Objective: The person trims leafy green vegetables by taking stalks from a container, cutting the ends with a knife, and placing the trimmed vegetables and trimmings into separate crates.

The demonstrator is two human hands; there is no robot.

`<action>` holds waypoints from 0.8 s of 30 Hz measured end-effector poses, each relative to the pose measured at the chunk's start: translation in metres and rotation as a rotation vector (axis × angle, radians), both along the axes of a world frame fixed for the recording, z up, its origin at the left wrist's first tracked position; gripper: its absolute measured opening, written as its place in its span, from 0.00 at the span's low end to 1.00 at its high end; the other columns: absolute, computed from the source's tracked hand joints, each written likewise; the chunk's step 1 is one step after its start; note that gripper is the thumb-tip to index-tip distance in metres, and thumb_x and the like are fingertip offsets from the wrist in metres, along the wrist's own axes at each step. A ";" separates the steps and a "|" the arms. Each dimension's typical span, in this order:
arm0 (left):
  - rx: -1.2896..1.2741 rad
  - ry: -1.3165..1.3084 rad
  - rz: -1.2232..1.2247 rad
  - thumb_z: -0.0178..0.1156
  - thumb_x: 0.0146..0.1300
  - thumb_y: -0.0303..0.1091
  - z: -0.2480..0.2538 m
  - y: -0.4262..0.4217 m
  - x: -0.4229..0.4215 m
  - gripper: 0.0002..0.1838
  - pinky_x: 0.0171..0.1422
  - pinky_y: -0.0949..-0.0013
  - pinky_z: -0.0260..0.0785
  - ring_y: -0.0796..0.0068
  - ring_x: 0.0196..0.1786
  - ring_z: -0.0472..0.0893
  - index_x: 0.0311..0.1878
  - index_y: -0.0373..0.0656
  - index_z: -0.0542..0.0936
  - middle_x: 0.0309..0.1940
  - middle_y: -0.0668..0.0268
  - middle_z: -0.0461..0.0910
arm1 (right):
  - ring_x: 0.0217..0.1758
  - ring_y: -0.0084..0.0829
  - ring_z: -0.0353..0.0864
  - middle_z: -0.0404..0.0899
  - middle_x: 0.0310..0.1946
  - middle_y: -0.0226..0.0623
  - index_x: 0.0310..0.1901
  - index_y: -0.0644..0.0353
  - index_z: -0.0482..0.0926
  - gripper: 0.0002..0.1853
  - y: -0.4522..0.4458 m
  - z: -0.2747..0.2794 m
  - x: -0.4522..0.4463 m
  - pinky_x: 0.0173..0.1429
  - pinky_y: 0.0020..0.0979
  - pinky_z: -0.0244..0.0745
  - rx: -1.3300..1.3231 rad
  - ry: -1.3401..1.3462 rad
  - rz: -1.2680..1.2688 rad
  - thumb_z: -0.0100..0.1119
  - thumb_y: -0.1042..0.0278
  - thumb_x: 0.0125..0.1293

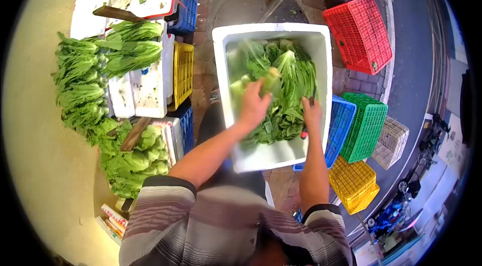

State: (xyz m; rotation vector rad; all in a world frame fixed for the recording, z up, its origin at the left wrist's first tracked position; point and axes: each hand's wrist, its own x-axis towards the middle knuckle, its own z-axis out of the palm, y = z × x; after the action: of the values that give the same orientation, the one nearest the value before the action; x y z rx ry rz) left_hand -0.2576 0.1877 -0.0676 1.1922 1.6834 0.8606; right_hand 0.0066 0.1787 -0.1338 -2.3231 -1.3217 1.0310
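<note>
A white foam box point(321, 40) in front of me holds leafy green lettuce point(288, 77), some of it smeared by motion on the left side. My left hand point(253, 105) is over the box, thumb and fingers apart, close to the pale cut end of a lettuce point(273, 73). Whether its fingertips touch that lettuce is hard to make out. Along the box's right side, my right hand point(312, 113) is closed around a small knife point(304, 133) with a black and red handle. The fingers and leaves partly hide its blade.
Heads of lettuce point(80, 85) are piled at left on white foam boxes point(148, 92), with wooden pieces point(135, 134) among them. Plastic crates stand at right: red point(359, 35), blue point(340, 128), green point(365, 125) and yellow point(353, 180). A road point(414, 60) runs beyond.
</note>
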 end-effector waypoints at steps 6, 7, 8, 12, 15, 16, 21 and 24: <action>0.102 -0.248 -0.203 0.66 0.62 0.30 0.072 -0.031 0.017 0.22 0.56 0.65 0.72 0.60 0.50 0.80 0.59 0.36 0.78 0.47 0.55 0.78 | 0.20 0.18 0.68 0.76 0.39 0.31 0.67 0.61 0.73 0.26 -0.037 0.130 0.018 0.30 0.23 0.71 -0.090 0.367 -0.071 0.44 0.51 0.78; 0.109 -0.264 -0.236 0.66 0.62 0.30 0.078 -0.032 0.018 0.21 0.56 0.65 0.72 0.59 0.49 0.80 0.58 0.36 0.79 0.47 0.55 0.78 | 0.23 0.18 0.70 0.77 0.40 0.31 0.68 0.59 0.72 0.24 -0.040 0.157 0.019 0.31 0.23 0.71 -0.087 0.451 -0.046 0.46 0.56 0.77; 0.094 -0.280 -0.250 0.66 0.61 0.29 0.081 -0.036 0.021 0.21 0.55 0.65 0.72 0.59 0.50 0.80 0.58 0.36 0.79 0.48 0.55 0.78 | 0.26 0.18 0.71 0.77 0.40 0.31 0.69 0.59 0.71 0.24 -0.044 0.182 0.018 0.33 0.23 0.72 -0.062 0.453 -0.002 0.48 0.58 0.76; 0.227 -0.231 -0.424 0.67 0.57 0.26 0.108 -0.045 0.034 0.21 0.55 0.59 0.73 0.51 0.49 0.80 0.55 0.35 0.79 0.46 0.52 0.78 | 0.39 0.32 0.80 0.82 0.40 0.44 0.71 0.63 0.68 0.29 -0.054 0.273 0.001 0.49 0.32 0.76 0.072 0.419 0.281 0.59 0.67 0.69; 0.286 -0.235 -0.556 0.62 0.56 0.18 0.135 -0.052 0.051 0.19 0.54 0.70 0.70 0.66 0.47 0.78 0.53 0.36 0.79 0.45 0.59 0.76 | 0.37 0.51 0.81 0.81 0.36 0.53 0.69 0.64 0.66 0.33 -0.057 0.311 0.003 0.43 0.43 0.75 0.117 0.211 0.468 0.64 0.61 0.66; 0.298 -0.230 -0.620 0.62 0.55 0.17 0.141 -0.053 0.056 0.20 0.53 0.69 0.70 0.66 0.47 0.78 0.53 0.37 0.79 0.44 0.60 0.76 | 0.35 0.53 0.81 0.81 0.32 0.50 0.67 0.65 0.67 0.33 -0.061 0.313 0.009 0.40 0.47 0.73 0.162 0.187 0.482 0.65 0.59 0.65; 0.339 -0.331 -0.726 0.61 0.55 0.14 0.173 -0.061 0.088 0.22 0.54 0.68 0.71 0.64 0.48 0.78 0.54 0.41 0.81 0.44 0.61 0.77 | 0.28 0.45 0.76 0.76 0.25 0.44 0.67 0.62 0.68 0.31 -0.089 0.344 0.041 0.35 0.42 0.68 0.158 0.208 0.461 0.65 0.60 0.66; 0.461 -0.250 -0.842 0.61 0.55 0.14 0.186 -0.058 0.106 0.22 0.55 0.67 0.72 0.63 0.49 0.79 0.54 0.42 0.81 0.46 0.60 0.78 | 0.30 0.48 0.77 0.77 0.27 0.46 0.66 0.60 0.69 0.29 -0.109 0.352 0.059 0.36 0.42 0.70 0.162 0.212 0.423 0.65 0.60 0.67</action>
State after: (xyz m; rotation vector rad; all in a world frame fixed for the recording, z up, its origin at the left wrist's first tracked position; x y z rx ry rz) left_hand -0.1512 0.1295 0.1189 1.8151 0.6599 0.8097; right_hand 0.0661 0.0697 0.2185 -1.8006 -1.7744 1.1977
